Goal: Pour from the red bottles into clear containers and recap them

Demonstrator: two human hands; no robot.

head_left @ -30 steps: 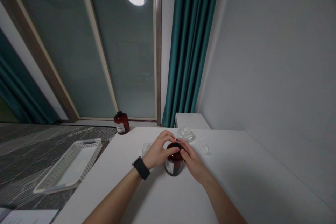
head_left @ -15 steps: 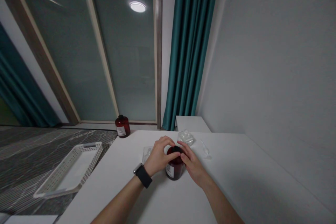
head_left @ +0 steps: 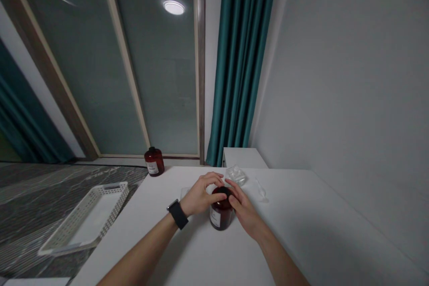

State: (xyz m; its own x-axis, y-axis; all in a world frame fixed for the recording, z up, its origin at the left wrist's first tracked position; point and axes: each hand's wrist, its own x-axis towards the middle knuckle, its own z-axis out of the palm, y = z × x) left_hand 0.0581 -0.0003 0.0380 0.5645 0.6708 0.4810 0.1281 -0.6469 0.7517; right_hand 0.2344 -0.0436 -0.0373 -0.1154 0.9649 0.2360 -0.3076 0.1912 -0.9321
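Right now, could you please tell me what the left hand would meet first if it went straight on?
The left hand would likely meet the nearer bottle first, around its cap; depth is unclear.

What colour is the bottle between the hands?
The bottle is dark reddish-brown with a white label; best in head view.

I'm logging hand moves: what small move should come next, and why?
Perhaps a gentle twist of the round black cap: the left hand and right hand both curl around the top of the upright, rounded, glossy dark-red bottle.
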